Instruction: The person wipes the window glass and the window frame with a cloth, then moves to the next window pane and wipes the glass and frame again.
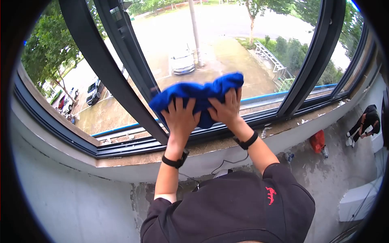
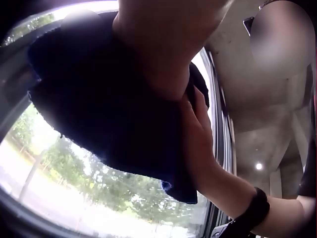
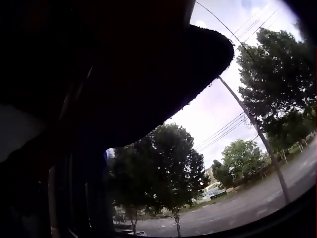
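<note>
A blue cloth point(image 1: 202, 99) lies bunched against the window glass point(image 1: 162, 44), its upper edge folded and uneven. My left hand point(image 1: 180, 121) presses on its left part with the fingers spread and pointing up. On the right part rests my right hand point(image 1: 227, 110), fingers also extended and thumb toward the left hand. In the left wrist view the cloth point(image 2: 99, 114) hangs dark with a frayed lower edge, and the right hand point(image 2: 198, 144) lies flat along its side. The right wrist view is mostly dark, with the cloth's rounded edge point(image 3: 210, 52) outlined against the sky.
Dark window frame bars point(image 1: 109, 69) stand left and right of the hands. Below runs a rough sill point(image 1: 227, 143) with chipped paint. A cable point(image 1: 227, 163) hangs beneath it. On the floor to the right are a red bag point(image 1: 317, 141) and another person point(image 1: 366, 121).
</note>
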`<state>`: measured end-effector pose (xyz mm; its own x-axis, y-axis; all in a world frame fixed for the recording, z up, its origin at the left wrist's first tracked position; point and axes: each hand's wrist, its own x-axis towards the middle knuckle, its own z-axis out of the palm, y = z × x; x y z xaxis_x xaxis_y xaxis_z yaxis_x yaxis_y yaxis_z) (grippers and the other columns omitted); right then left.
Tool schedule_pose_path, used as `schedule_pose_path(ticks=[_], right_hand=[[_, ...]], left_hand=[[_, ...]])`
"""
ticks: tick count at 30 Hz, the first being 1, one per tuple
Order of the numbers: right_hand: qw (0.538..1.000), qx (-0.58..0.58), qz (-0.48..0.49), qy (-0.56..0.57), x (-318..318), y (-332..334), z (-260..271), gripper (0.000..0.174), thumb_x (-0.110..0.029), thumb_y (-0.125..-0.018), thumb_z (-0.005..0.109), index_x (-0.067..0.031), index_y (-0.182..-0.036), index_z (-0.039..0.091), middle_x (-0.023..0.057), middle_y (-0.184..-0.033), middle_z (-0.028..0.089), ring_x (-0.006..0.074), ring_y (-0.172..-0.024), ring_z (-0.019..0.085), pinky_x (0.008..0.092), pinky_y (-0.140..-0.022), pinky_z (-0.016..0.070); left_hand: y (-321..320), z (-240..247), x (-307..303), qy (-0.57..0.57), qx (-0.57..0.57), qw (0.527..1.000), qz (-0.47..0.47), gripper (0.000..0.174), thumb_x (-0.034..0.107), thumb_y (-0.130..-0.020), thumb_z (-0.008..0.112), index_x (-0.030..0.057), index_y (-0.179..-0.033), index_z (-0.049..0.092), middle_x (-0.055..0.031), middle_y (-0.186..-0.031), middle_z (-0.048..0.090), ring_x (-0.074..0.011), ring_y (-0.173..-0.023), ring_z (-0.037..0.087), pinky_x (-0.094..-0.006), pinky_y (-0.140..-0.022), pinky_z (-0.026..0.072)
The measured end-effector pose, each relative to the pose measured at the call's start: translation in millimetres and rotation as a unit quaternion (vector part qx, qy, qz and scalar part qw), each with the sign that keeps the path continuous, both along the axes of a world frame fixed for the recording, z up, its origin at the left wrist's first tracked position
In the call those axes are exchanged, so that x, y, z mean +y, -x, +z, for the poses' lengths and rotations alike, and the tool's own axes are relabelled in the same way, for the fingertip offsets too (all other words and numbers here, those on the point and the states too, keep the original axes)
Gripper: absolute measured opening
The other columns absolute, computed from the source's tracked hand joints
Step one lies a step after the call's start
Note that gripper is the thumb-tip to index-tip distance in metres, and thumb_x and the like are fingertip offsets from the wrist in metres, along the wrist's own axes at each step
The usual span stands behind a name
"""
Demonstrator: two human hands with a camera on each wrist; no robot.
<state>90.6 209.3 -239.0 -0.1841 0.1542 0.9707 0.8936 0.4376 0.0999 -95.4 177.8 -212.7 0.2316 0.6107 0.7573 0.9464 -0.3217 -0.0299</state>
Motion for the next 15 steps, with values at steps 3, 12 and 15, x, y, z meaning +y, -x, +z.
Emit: schedule_pose_path(ticks=[3, 12, 15], right_hand=[[0.998, -0.025, 0.005, 0.059, -11, 3, -62, 0.028, -0.034, -0.070, 0.075, -0.0375, -0.097, 0.070, 0.0099, -0.112, 0.049, 0.0343, -0.116, 0.049, 0.0616, -0.107, 0.0281], [0.991, -0.042, 0.064, 0.106, -29, 8, -75, 0.035, -0.025, -0.069, 0.080, -0.0354, -0.102, 0.073, 0.0057, -0.115, 0.053, 0.0284, -0.116, 0.053, 0.0513, -0.109, 0.0321], [0.995, -0.082, 0.065, 0.003, -10, 11, -8, 0.036, -0.021, -0.070, 0.072, -0.0338, -0.103, 0.074, 0.0064, -0.113, 0.058, 0.0256, -0.112, 0.057, 0.0498, -0.110, 0.0323]], left_hand=[[5, -62, -10, 0.071, -0.012, 0.997, 0.005, 0.046, 0.039, -0.070, 0.074, 0.0195, -0.111, 0.067, -0.0176, -0.118, 0.052, -0.0434, -0.117, 0.047, -0.0677, -0.090, 0.0342], [36, -125, -1, 0.044, -0.036, 0.998, -0.011, 0.042, 0.034, -0.067, 0.075, 0.0203, -0.107, 0.068, -0.0169, -0.119, 0.051, -0.0426, -0.119, 0.046, -0.0684, -0.090, 0.0339], [30, -60, 5, 0.030, -0.053, 0.998, 0.013, 0.050, 0.028, -0.068, 0.070, 0.0157, -0.115, 0.062, -0.0270, -0.129, 0.042, -0.0518, -0.122, 0.039, -0.0744, -0.089, 0.0300]])
